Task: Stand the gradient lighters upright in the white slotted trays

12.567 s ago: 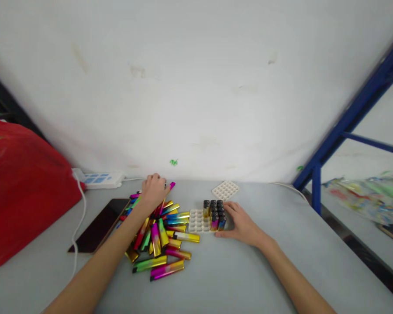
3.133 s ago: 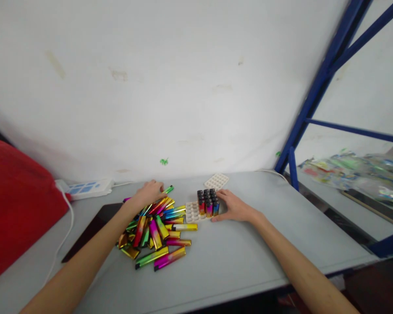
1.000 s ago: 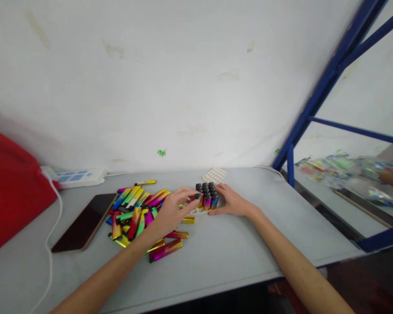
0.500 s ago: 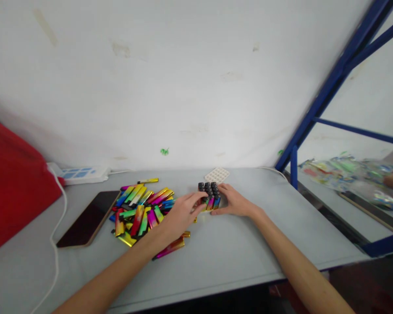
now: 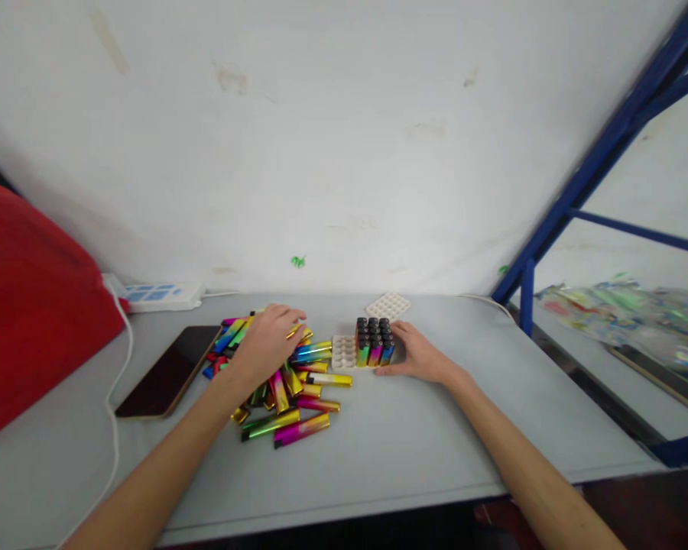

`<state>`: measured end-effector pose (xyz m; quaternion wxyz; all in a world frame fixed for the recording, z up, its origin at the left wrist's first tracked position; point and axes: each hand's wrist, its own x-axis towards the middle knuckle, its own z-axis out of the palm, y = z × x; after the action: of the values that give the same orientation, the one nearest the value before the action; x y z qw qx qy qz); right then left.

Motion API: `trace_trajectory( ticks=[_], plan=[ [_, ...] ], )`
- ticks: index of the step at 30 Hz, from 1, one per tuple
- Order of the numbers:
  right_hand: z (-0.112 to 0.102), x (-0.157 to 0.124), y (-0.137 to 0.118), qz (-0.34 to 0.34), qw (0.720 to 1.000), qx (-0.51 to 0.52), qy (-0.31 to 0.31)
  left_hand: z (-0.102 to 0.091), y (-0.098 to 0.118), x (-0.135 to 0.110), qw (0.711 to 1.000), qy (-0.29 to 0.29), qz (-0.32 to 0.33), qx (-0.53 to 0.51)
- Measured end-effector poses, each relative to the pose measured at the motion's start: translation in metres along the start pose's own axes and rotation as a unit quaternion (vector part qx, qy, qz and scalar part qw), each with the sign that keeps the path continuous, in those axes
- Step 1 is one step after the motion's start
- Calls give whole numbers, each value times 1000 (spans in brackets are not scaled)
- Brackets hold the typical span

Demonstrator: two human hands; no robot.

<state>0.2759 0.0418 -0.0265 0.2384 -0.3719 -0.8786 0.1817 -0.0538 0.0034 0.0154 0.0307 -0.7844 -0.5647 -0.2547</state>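
Observation:
My left hand (image 5: 269,340) is over a heap of shiny multicoloured lighters (image 5: 303,435), fingers curved but apart. Beneath it the lighters are partly hidden, and I see none clearly gripped. A pale tray with round pockets (image 5: 343,353) lies just right of the heap. Upright lighters with black tops (image 5: 374,344) stand in rows in its right part, while its left pockets are bare. My right hand (image 5: 416,353) grips the tray's right end, thumb at the near side and fingers at the far side.
A second pocketed tray (image 5: 388,306) lies behind, near the wall. At the left are a dark phone (image 5: 169,373), a white power strip (image 5: 163,296) with a cable, and a red bag (image 5: 28,313). A blue metal frame (image 5: 596,153) rises at the right, with plastic packets (image 5: 619,313) beyond it.
My left hand has moved left from the standing lighters to the heap, uncovering the tray's bare pockets. My right hand stays at the tray. The view has shifted slightly.

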Motion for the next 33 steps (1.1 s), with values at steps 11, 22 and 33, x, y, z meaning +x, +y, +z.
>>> trace_trajectory(
  ticks=[11, 22, 33],
  plan=[
    [0, -1, 0, 5, 1000, -13, -5, 7, -50, -3, 995, -94, -31, 29],
    [-1, -1, -5, 4, 1000, -2, -3, -25, 8, 1, 937, 22, -127, -325],
    [2, -2, -7, -1, 1000, 8, -9, -1, 47, -5, 838, -8, -200, -507]
  ],
)
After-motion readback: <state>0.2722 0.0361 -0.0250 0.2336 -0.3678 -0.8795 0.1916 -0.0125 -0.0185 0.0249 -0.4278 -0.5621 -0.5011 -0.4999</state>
